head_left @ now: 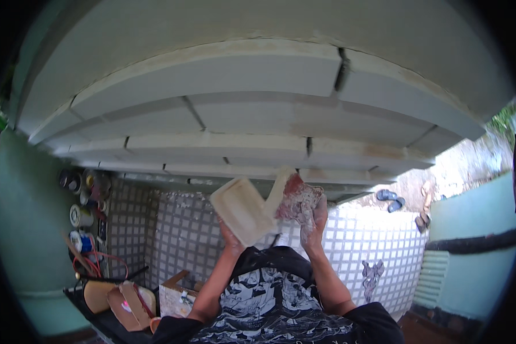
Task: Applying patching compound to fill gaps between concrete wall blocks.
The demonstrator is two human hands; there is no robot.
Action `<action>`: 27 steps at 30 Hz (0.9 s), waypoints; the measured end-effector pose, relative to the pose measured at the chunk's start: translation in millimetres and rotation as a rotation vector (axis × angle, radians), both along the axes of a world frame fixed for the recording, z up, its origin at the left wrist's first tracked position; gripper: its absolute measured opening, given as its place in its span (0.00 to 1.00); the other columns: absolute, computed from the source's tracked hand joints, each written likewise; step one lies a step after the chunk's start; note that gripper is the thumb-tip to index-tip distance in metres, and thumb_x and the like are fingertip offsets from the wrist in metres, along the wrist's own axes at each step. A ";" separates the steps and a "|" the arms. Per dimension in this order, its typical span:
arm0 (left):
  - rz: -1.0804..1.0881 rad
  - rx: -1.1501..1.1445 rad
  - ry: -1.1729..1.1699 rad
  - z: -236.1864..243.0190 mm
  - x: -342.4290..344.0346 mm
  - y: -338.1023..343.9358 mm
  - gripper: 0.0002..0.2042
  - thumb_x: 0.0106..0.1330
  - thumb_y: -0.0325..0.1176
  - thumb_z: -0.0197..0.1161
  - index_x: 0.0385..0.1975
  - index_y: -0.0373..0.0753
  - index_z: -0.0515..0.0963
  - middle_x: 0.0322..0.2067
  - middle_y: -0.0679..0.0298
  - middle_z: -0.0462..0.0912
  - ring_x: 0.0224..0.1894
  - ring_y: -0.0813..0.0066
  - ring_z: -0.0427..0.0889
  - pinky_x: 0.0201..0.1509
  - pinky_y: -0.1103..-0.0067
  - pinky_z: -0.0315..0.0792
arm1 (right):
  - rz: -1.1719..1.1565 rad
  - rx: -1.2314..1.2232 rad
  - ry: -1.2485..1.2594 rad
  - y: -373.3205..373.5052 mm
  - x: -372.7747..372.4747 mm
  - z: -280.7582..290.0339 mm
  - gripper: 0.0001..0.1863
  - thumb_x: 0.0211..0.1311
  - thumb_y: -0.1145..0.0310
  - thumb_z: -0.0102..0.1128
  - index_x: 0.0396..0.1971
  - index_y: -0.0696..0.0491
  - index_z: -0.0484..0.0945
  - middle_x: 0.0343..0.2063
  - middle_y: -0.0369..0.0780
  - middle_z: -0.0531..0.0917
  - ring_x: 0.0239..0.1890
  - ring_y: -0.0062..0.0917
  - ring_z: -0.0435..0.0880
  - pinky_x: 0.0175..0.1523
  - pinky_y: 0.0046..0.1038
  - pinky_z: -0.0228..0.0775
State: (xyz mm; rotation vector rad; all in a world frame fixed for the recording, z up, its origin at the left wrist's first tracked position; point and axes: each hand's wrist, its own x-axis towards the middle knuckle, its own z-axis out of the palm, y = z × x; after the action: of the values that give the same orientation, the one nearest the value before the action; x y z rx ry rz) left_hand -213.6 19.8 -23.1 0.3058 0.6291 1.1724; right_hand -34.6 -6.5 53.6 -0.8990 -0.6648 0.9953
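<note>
My left hand (229,235) grips the lower left edge of a shallow, cream-coloured rectangular tray (242,211), which is tilted in front of my chest. A pale smear covers the tray's inside. My right hand (313,225), whitened with paste, is closed on a crumpled red rag (296,202) crusted with white. Against the rag and the tray's right corner leans a pale, flat, blade-like piece (277,192); its exact kind is unclear. Some fingers of both hands are hidden behind what they hold.
White stepped panels (223,77) with dark gaps stretch overhead and ahead. Several cans (81,215) line the left wall, near a cardboard box (133,307). On the tiled floor lie a grey rag (372,279) and blue sandals (391,199). A radiator (433,278) stands right.
</note>
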 end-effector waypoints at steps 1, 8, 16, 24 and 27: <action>-0.016 -0.002 -0.002 -2.0 -9.0 -1.1 0.30 0.67 0.58 0.37 0.62 0.44 0.58 0.56 0.59 0.68 0.55 0.62 0.72 0.59 0.65 0.69 | -0.028 -0.002 -0.004 1.5 2.2 0.3 0.20 0.63 0.74 0.50 0.53 0.60 0.61 0.49 0.40 0.71 0.52 0.23 0.70 0.57 0.27 0.61; -0.091 -0.016 0.043 -16.5 -44.9 -19.1 0.30 0.67 0.58 0.37 0.62 0.45 0.57 0.57 0.60 0.67 0.55 0.61 0.72 0.59 0.64 0.69 | -0.381 -0.011 -0.984 22.1 20.1 20.8 0.16 0.61 0.80 0.47 0.50 0.61 0.66 0.50 0.47 0.74 0.48 0.34 0.76 0.52 0.29 0.68; -0.179 -0.044 0.168 -18.4 -68.1 -11.8 0.30 0.67 0.59 0.37 0.63 0.47 0.56 0.57 0.61 0.67 0.56 0.61 0.72 0.58 0.62 0.69 | -0.662 0.075 -1.109 74.0 1.9 52.9 0.28 0.44 0.86 0.48 0.52 0.59 0.69 0.49 0.50 0.76 0.46 0.44 0.78 0.48 0.34 0.71; -0.208 -0.030 0.206 -19.1 -113.7 16.1 0.30 0.67 0.59 0.38 0.63 0.48 0.56 0.57 0.62 0.66 0.56 0.60 0.72 0.58 0.61 0.69 | -0.777 -0.223 -1.184 123.3 -62.2 58.5 0.33 0.39 0.83 0.49 0.54 0.55 0.69 0.51 0.48 0.74 0.51 0.40 0.77 0.51 0.35 0.70; -0.221 -0.018 0.212 -17.8 -134.9 34.6 0.30 0.67 0.59 0.38 0.63 0.48 0.55 0.58 0.62 0.66 0.56 0.60 0.72 0.58 0.60 0.69 | -0.782 0.138 -1.053 126.9 -79.2 76.0 0.32 0.40 0.86 0.46 0.53 0.56 0.70 0.52 0.48 0.74 0.50 0.40 0.77 0.49 0.36 0.71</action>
State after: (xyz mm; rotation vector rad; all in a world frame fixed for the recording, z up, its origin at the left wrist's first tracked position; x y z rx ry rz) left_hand -348.5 54.4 -40.9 0.4760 0.7699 0.9288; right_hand -113.8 120.4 129.7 -1.3950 -1.0978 -0.2938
